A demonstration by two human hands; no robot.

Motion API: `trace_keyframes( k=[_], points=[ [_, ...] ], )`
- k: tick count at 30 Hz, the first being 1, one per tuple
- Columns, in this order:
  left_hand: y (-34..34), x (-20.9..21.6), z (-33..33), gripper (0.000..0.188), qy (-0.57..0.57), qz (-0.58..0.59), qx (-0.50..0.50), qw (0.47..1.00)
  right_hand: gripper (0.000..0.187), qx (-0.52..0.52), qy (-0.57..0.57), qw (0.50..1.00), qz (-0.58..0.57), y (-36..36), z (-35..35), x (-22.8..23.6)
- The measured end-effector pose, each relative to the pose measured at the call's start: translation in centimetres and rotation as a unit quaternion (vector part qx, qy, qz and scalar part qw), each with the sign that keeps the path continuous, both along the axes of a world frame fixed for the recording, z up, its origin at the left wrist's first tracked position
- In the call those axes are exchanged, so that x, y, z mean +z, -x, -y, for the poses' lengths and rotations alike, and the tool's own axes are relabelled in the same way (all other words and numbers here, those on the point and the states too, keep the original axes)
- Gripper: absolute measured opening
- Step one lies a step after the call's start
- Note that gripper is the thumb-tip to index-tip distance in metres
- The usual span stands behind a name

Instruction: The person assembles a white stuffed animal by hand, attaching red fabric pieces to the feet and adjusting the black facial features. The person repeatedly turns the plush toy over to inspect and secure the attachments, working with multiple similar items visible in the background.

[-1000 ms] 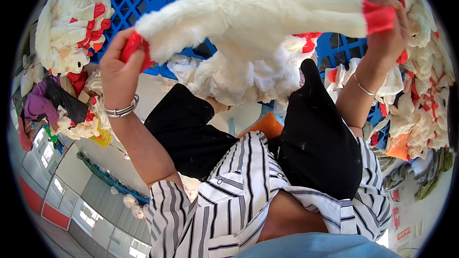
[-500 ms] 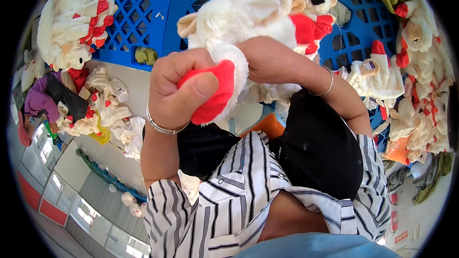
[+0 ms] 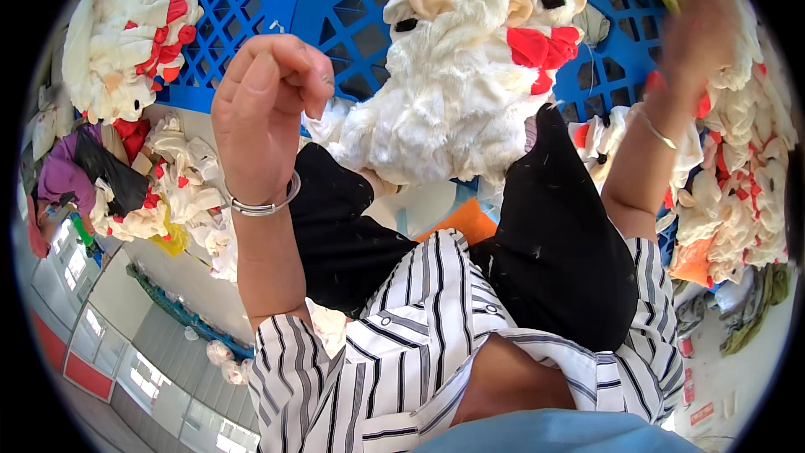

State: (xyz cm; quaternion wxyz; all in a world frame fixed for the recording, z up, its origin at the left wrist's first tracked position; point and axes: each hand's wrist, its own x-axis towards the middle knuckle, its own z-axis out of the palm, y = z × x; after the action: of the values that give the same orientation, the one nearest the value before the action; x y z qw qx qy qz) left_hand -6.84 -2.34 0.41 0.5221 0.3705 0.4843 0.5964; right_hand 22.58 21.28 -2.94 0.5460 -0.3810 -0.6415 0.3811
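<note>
A white, fluffy plush toy skin [image 3: 453, 92] with beige and red patches lies flat and slack in front of me, its lower edge by my knees. Left of it, my left hand [image 3: 272, 84] is raised with loosely curled fingers, the thumb apart from the fingertips, and nothing in it. Far out to the right, my right hand [image 3: 700, 21] is smeared by motion beside a tall heap of similar plush skins [image 3: 742, 176]. Its fingers cannot be made out, nor whether it touches anything.
Blue plastic lattice pallets [image 3: 335, 0] lie under the plush skins. Another white and red stack [image 3: 134, 25] stands at the far left. Below it are more skins [image 3: 189, 176] and a purple cloth [image 3: 67, 172]. An orange piece [image 3: 464, 222] shows between my knees.
Both hands have let go of the plush skin, which now lies spread out. My left hand has moved left and up; my right hand has swung far right toward the heap.
</note>
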Motion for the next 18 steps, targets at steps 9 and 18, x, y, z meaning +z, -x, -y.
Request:
trace_keyframes(
  k=[9,18],
  points=[
    [-1.7,-0.4,-1.3,0.014,0.124,-0.123,-0.021,0.984,0.047,0.34,0.093,0.773,0.528,6.9,6.9,-18.0],
    [-4.5,-0.7,-0.8,0.068,0.173,-0.281,-0.166,0.929,0.025,0.303,0.232,0.92,0.087,7.6,10.2,-4.4]
  ],
)
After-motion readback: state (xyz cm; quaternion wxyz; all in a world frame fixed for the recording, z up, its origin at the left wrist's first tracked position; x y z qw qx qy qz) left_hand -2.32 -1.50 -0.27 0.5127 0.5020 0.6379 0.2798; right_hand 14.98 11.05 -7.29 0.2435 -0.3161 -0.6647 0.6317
